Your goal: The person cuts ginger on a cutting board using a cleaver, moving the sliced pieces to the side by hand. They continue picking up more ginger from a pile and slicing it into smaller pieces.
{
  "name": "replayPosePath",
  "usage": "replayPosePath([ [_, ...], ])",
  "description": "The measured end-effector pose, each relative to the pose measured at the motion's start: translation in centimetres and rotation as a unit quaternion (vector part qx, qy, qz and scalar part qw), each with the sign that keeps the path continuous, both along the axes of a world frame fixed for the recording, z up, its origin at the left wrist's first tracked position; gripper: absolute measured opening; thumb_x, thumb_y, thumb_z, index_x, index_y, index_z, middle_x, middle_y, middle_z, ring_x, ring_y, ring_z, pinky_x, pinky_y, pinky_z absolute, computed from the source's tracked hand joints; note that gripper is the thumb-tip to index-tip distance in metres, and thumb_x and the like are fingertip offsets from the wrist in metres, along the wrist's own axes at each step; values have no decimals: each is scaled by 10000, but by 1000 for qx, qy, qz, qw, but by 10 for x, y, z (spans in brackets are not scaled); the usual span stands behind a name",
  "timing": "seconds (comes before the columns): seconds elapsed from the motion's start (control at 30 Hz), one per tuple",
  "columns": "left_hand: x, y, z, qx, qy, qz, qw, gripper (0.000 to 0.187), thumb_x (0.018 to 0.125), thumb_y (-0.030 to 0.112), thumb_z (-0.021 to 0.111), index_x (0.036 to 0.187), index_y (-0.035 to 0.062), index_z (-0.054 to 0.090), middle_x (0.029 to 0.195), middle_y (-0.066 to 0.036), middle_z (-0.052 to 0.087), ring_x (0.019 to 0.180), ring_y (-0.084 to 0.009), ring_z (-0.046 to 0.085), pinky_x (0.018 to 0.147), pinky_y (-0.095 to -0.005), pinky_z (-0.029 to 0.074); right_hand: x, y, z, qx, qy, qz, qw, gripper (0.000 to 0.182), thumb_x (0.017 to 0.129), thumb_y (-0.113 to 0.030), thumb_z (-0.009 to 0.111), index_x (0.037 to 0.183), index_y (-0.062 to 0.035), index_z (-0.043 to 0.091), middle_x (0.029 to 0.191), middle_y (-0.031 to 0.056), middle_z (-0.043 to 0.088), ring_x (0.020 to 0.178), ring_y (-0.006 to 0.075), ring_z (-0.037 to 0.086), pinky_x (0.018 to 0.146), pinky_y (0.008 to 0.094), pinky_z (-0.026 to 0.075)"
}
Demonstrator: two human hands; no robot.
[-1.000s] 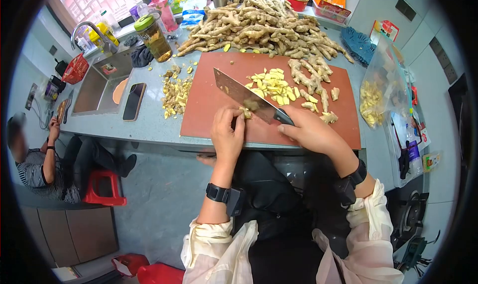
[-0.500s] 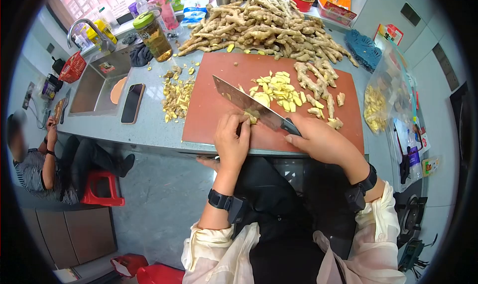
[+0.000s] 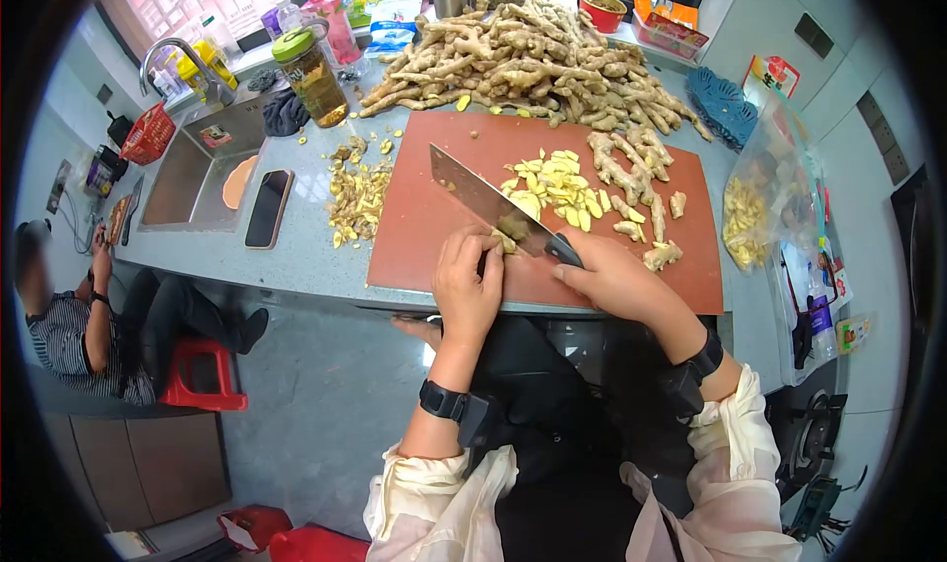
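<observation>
My right hand (image 3: 614, 274) is closed round the black handle of a cleaver (image 3: 483, 199). Its wide blade slants up and left over the reddish-brown cutting board (image 3: 424, 182). With curled fingers, my left hand (image 3: 470, 278) holds a small piece of ginger (image 3: 507, 243) against the blade's near side. The piece is partly hidden by the fingers. Beyond the blade lies a heap of yellow ginger slices (image 3: 557, 185). Several unsliced ginger roots (image 3: 631, 168) rest at the board's right side.
A large ginger pile (image 3: 533, 59) covers the counter's back. Ginger trimmings (image 3: 355, 197), a phone (image 3: 268, 209) and a green-lidded jar (image 3: 314, 79) are left of the board, near the sink (image 3: 187, 182). A plastic bag (image 3: 774, 182) stands right. Another person (image 3: 89, 335) sits far left.
The whole view has shifted slightly. Both hands stay in place at the board, the cleaver still against the ginger piece; the right hand and handle have turned a little.
</observation>
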State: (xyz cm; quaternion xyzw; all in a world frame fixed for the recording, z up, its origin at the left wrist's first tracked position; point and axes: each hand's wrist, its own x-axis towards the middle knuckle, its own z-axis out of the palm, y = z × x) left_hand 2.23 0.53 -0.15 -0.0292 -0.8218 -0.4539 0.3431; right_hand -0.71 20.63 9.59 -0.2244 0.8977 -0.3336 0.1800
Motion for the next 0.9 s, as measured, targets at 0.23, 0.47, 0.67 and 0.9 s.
replayPosePath([
  [0.23,1,1,-5,7,-3,7,1000,66,881,44,720,933,42,680,1054,-105,708,972,-317,675,812,-408,541,17,19,11,-9,-5,-2,1000,316,973,-225,655,1137,24,551,1080,300,667,1051,488,633,889,526,495],
  [0.47,1,1,-2,-3,-4,16,1000,69,880,47,723,932,36,681,1059,-109,710,981,-324,674,821,-418,541,18,20,17,-23,28,33,999,307,971,-210,657,1144,17,541,1060,300,671,1045,493,634,875,541,495],
  [0.67,1,1,-3,-12,-7,13,1000,74,876,49,724,938,39,684,1079,-107,708,989,-329,661,817,-424,538,17,17,25,23,28,25,999,306,976,-217,662,1136,13,539,1035,295,668,1022,495,634,857,542,494],
  [0.9,0,2,-2,-19,-9,16,1000,84,871,47,726,947,45,689,1089,-97,704,992,-326,658,823,-426,537,11,17,27,17,7,31,999,280,980,-198,669,1106,13,533,995,290,667,987,489,642,826,538,497],
])
